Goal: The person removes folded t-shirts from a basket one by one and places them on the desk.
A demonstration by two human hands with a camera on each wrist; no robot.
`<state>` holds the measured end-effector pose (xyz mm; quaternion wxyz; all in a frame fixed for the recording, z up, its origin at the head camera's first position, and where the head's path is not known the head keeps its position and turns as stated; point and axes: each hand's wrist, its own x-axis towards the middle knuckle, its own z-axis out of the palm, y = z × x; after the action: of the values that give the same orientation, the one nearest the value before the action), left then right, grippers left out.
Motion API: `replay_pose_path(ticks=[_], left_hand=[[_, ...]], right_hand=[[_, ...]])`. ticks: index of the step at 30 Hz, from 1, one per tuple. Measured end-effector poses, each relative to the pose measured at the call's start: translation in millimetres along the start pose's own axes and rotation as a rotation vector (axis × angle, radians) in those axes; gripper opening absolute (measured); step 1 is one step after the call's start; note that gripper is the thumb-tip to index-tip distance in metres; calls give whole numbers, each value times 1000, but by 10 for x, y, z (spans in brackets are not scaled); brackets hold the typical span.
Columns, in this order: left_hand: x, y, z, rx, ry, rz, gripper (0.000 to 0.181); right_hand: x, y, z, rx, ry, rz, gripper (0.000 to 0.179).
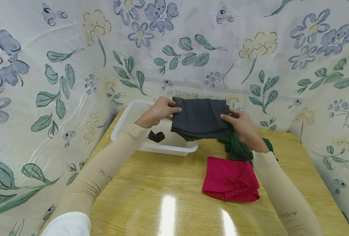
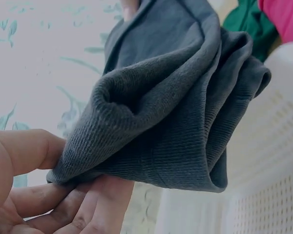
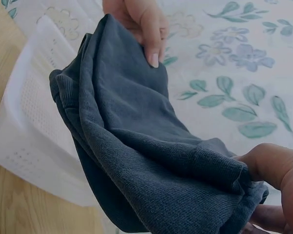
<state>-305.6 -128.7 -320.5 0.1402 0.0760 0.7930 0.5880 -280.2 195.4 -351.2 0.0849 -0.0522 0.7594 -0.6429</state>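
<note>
A folded dark grey garment [image 1: 202,118] hangs in the air between both hands, partly over the basket's right side. My left hand [image 1: 163,109] pinches its left edge between thumb and fingers. At the opposite edge my right hand [image 1: 239,122] pinches it the same way. In the left wrist view the cloth [image 2: 151,117] shows several layers and a ribbed hem. The right wrist view shows the long folded side of the cloth [image 3: 132,112], with the left hand [image 3: 144,24] at the far end.
A white perforated basket [image 1: 168,150] stands at the table's back left. A folded red cloth [image 1: 231,180] lies on the wooden table [image 1: 139,196], and a crumpled green cloth [image 1: 234,147] lies behind it, partly hidden by the right arm. A floral sheet [image 1: 180,75] hangs around the table.
</note>
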Motion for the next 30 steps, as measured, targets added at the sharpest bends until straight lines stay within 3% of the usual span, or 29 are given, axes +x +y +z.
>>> replay_pose_path(ticks=[12, 19, 23, 30], left_hand=[[21, 83, 576, -46, -80, 69, 48], [56, 153, 904, -66, -116, 111, 36], [92, 198, 1112, -82, -141, 113, 39], [131, 254, 1542, -120, -162, 120, 44]], right_hand=[[-331, 149, -509, 14, 86, 20, 72], [-530, 212, -788, 2, 110, 26, 77], [-636, 264, -977, 11, 106, 47, 80], [-876, 426, -1303, 104, 152, 15, 81]])
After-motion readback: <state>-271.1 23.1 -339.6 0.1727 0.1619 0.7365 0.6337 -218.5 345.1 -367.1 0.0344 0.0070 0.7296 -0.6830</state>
